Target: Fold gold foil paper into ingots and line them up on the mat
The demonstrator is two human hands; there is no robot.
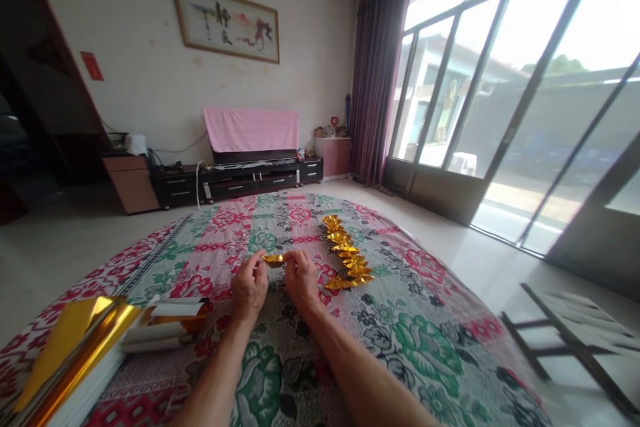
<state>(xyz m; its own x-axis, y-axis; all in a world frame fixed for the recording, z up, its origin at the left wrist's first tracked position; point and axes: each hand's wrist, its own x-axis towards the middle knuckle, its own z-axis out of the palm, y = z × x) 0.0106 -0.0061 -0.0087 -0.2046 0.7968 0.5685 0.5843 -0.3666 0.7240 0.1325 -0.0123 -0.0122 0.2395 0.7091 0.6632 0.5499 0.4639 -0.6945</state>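
Between my two hands, low over the patterned cloth, is a small folded gold foil paper ingot (273,260). The fingers of my left hand (250,285) pinch its left tip. My right hand (302,279) has its thumb and fingers closed at the right tip. To the right of my hands, a row of several similar gold foil ingots (345,250) runs away from me on the cloth. Left of my left arm lie rolled and flat gold foil sheets (85,347), with smaller white-backed paper rolls (160,333) beside them.
A flowered red, green and grey cloth (430,347) covers the round table. At the right stands a dark-framed stool (565,327), lower than the table. A low black cabinet (250,180) with a pink cloth (253,130) above it is by the wall. Glass doors (500,80) line the right side.
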